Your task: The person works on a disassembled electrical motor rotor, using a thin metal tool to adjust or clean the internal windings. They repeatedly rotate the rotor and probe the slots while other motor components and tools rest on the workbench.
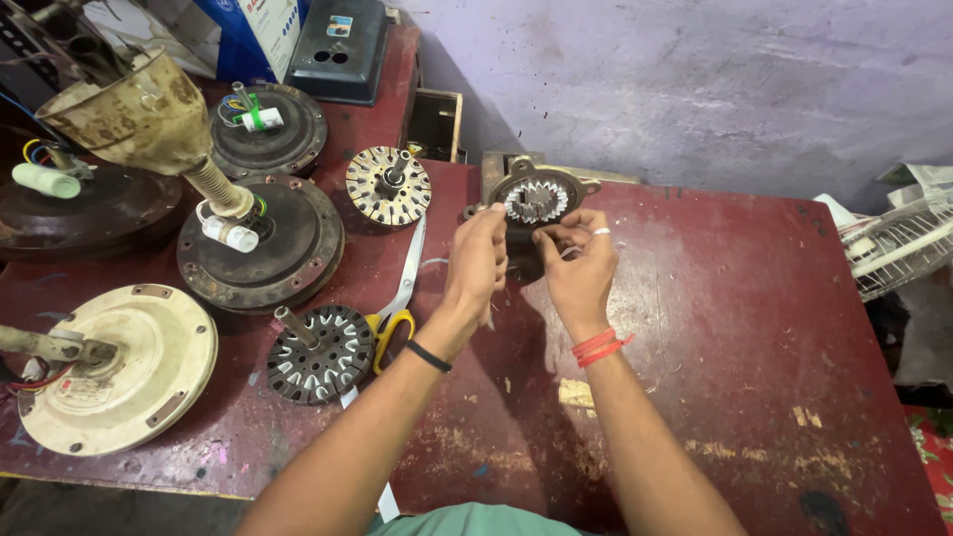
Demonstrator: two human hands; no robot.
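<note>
Seen from above, a person's left hand (476, 260) and right hand (581, 266) meet over a worn dark-red table (735, 328), together gripping a small dark part (520, 253) just in front of a round toothed stator (536, 199). On the table to the left lie yellow-handled scissors (402, 298), a slotted stator with a shaft (320, 353), a pale round stator core (388, 185), a cream motor cover (124, 367) and dark rusty motor housings (263, 243). A white wire grille (898, 248) sits at the right edge.
</note>
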